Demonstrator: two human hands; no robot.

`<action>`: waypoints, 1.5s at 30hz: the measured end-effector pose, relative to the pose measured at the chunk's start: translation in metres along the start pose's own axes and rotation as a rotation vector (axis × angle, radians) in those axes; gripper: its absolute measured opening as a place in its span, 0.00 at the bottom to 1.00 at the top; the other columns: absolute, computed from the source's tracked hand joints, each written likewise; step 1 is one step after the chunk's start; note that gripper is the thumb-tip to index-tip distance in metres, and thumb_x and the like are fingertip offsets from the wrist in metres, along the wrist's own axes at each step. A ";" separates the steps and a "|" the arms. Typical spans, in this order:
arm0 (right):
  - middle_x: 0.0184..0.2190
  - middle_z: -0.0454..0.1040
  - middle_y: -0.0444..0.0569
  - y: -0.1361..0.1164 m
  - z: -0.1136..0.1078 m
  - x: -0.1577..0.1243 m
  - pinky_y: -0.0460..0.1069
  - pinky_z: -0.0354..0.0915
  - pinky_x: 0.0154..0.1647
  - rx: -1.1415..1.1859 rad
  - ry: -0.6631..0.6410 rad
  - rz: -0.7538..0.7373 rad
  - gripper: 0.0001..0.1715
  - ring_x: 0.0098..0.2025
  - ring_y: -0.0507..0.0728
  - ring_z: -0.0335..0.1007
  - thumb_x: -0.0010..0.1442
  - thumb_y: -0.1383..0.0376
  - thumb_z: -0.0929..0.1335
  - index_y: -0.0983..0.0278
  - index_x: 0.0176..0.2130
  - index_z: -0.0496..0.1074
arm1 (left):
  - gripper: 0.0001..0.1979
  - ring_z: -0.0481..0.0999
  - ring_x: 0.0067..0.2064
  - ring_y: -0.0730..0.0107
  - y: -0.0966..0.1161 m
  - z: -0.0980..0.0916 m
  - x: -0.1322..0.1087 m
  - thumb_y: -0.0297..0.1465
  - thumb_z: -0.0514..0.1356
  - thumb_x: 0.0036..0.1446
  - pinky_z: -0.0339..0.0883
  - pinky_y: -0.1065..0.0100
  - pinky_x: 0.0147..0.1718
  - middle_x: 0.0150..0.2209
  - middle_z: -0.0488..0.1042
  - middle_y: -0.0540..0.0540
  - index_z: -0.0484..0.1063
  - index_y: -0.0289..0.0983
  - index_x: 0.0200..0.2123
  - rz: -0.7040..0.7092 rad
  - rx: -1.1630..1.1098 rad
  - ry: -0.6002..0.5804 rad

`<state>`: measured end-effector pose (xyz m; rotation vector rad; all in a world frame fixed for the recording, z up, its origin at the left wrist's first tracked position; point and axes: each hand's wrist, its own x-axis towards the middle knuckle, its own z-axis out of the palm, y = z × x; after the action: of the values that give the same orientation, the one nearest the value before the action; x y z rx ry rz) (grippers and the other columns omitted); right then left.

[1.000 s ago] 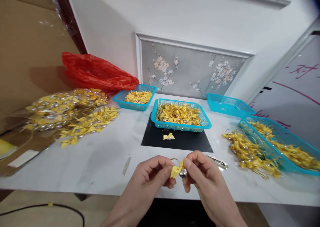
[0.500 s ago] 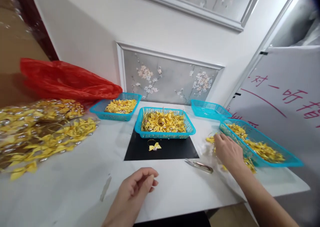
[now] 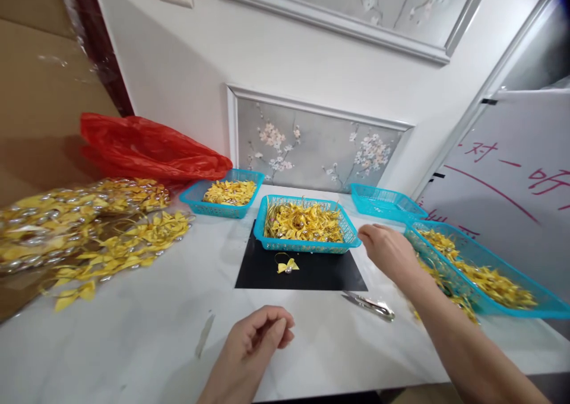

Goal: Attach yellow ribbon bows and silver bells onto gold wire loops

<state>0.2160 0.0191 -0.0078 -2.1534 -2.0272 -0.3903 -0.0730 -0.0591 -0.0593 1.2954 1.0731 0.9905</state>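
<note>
My left hand (image 3: 260,339) hovers over the front of the white table, fingers curled in and thumb against the index finger, with nothing seen in it. Just off the right edge of the middle blue basket (image 3: 307,248), my right hand (image 3: 389,251) has its fingertips pinched together; whatever they hold is hidden. That basket is heaped with yellow ribbon bows (image 3: 307,221) with beads and cords. A single yellow bow with a silvery bead (image 3: 288,266) lies on the black mat (image 3: 329,276). Thread snips (image 3: 369,306) rest between my hands, in front of the mat.
Another blue basket (image 3: 216,210) of bows stands back left, near a red plastic bag (image 3: 151,155). Many bows (image 3: 129,244) lie on the left. At right are a long blue basket (image 3: 494,273) of bows, loose bows (image 3: 465,306) beside it and a blue tray (image 3: 385,203) behind.
My right hand has moved away from the loose bows at the right, back and leftward to near the middle basket. My left hand keeps its curled pose. The view has shifted slightly left.
</note>
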 end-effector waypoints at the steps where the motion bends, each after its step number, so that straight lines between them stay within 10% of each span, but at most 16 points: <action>1: 0.45 0.74 0.50 -0.010 -0.002 0.011 0.56 0.70 0.44 0.055 0.008 -0.024 0.11 0.43 0.57 0.73 0.66 0.62 0.66 0.65 0.46 0.72 | 0.13 0.72 0.33 0.66 -0.002 -0.001 0.000 0.42 0.61 0.55 0.66 0.69 0.36 0.28 0.75 0.49 0.77 0.38 0.30 0.001 -0.009 0.000; 11: 0.49 0.72 0.51 -0.072 0.029 0.093 0.56 0.71 0.44 0.464 0.025 -0.001 0.14 0.44 0.58 0.73 0.65 0.62 0.66 0.64 0.50 0.70 | 0.15 0.71 0.30 0.67 -0.011 -0.006 -0.003 0.43 0.61 0.55 0.66 0.71 0.32 0.25 0.73 0.48 0.76 0.36 0.28 0.046 -0.076 0.010; 45: 0.49 0.72 0.52 -0.079 0.027 0.088 0.57 0.71 0.44 0.772 0.023 0.076 0.15 0.45 0.58 0.73 0.65 0.62 0.67 0.64 0.51 0.70 | 0.16 0.70 0.29 0.67 -0.007 -0.006 -0.005 0.43 0.59 0.56 0.64 0.70 0.32 0.23 0.73 0.48 0.76 0.36 0.28 0.076 0.005 0.017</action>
<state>0.1443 0.1168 -0.0124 -1.7037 -1.6746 0.3333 -0.0799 -0.0627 -0.0657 1.3423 1.0462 1.0581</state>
